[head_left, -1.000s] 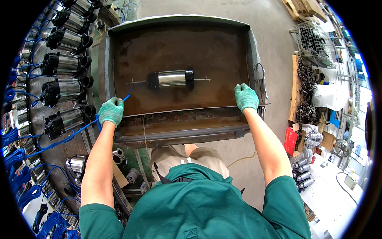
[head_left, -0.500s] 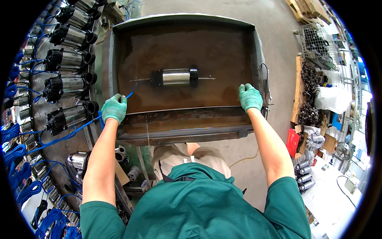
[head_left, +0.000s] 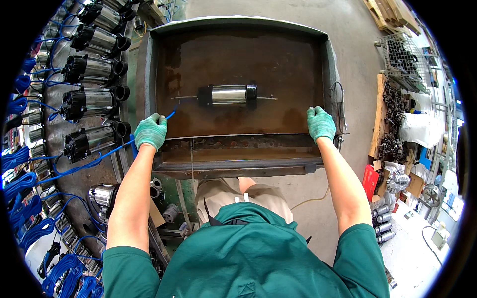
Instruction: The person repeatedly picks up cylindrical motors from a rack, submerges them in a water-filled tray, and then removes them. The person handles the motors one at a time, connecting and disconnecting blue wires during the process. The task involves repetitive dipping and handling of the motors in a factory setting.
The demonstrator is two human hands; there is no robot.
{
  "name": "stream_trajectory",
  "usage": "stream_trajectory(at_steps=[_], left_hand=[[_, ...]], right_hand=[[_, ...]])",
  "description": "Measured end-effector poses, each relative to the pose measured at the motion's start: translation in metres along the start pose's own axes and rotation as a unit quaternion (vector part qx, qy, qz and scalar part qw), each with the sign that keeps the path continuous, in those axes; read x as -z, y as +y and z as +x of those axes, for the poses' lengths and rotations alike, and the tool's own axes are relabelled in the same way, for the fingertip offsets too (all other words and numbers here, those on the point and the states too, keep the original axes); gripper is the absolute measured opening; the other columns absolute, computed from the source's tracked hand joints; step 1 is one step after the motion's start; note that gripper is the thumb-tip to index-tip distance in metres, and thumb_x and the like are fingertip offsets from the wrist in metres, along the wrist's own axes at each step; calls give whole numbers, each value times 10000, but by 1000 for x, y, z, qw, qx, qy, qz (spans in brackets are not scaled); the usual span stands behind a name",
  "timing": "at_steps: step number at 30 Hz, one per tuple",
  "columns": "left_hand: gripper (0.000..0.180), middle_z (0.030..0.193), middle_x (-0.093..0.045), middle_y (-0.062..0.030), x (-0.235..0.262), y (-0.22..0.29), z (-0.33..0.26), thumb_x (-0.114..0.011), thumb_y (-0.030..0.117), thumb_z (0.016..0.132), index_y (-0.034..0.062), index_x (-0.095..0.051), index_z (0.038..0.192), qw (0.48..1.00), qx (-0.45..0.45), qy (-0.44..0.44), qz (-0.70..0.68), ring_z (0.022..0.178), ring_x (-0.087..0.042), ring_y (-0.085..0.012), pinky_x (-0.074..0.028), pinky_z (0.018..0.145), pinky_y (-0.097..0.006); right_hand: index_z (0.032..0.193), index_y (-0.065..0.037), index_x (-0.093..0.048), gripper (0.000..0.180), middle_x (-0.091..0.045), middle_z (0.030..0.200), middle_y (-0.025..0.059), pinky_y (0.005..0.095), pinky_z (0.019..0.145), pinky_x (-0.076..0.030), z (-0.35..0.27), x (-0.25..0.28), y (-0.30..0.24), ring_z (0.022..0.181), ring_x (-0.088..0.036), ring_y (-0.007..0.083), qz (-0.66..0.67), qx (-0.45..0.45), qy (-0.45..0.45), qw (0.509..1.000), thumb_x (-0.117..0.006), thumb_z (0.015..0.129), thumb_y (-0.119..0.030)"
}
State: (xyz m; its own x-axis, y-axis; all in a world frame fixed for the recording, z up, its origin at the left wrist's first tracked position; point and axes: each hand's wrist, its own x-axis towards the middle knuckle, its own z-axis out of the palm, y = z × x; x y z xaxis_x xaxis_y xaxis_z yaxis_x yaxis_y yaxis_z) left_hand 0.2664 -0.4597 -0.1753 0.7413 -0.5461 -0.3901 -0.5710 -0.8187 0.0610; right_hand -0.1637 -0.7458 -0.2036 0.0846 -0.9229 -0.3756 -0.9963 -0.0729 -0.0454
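A metal tank (head_left: 329,59) of brownish water stands in front of me. In it lies a shiny cylindrical pump (head_left: 229,94) with black ends, a thin rod sticking out at each side. From its left end runs a blue cable (head_left: 172,114), which passes under my left hand (head_left: 151,132) and out over the tank's left side. That green-gloved hand is closed at the left wall, where the cable crosses. My right hand (head_left: 321,124), gloved alike, is closed near the right wall, by the end of the tank's front divider (head_left: 238,135). What its fingers hold is hidden.
Several steel and black pumps (head_left: 94,102) line a bench at left, with coiled blue cables (head_left: 64,273) beside them. A wire basket (head_left: 405,59), dark metal parts (head_left: 390,119) and a red box (head_left: 369,182) stand at right. A bent rod (head_left: 343,109) hangs at the tank's right wall.
The whole scene has shifted slightly to the right in the view. Both hands keep their places at the tank, and the pump lies as before.
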Motion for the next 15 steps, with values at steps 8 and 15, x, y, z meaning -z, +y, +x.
stream_trajectory(at_steps=[8,15], left_hand=[[358,1033,-739,-227,-2,-2,1,-575,452,1009,147,-757,1051,1000,-6,6,-5,1024,-684,-468,-556,875,-548],[360,1025,-741,-222,-9,-7,5,-573,453,1009,148,-758,1049,1000,-15,16,-8,1011,-688,-469,-555,865,-550]], right_hand=[[1167,-162,-731,448,-756,1125,209,565,948,-546,-1,1,0,1088,-699,448,3,2,1,1000,-474,1048,-509],[1168,-167,-730,444,-758,1133,202,558,956,-546,-1,2,-1,1101,-698,441,7,-6,-7,1000,-479,1050,-514]])
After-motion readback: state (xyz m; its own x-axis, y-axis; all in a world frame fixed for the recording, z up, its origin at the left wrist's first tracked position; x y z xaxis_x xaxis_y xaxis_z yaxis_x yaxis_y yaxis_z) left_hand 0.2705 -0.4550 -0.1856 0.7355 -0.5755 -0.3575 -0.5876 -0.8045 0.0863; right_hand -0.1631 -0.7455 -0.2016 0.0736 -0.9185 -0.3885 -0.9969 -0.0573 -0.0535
